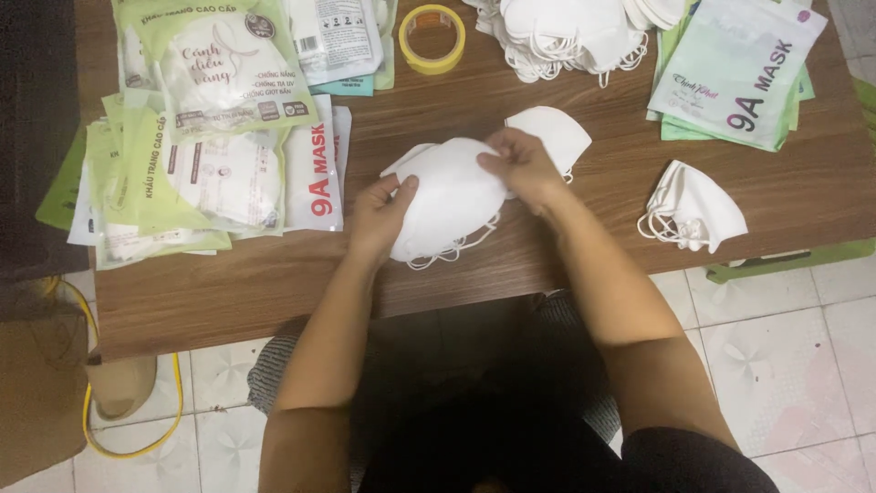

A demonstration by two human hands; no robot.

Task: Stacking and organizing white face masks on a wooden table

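Over the middle of a brown wooden table (511, 260), both my hands hold a small stack of white folded face masks (449, 196). My left hand (381, 212) grips its left edge with the thumb on top. My right hand (520, 165) pinches its upper right edge. Ear loops hang below the stack. Another white mask (558, 132) lies flat on the table just behind my right hand.
A loose white mask (693, 208) lies at the right. A pile of white masks (570, 32) sits at the back, beside a roll of yellow tape (432, 38). Green-and-white mask packets are stacked at the left (205, 155) and back right (739, 73). Tiled floor lies below.
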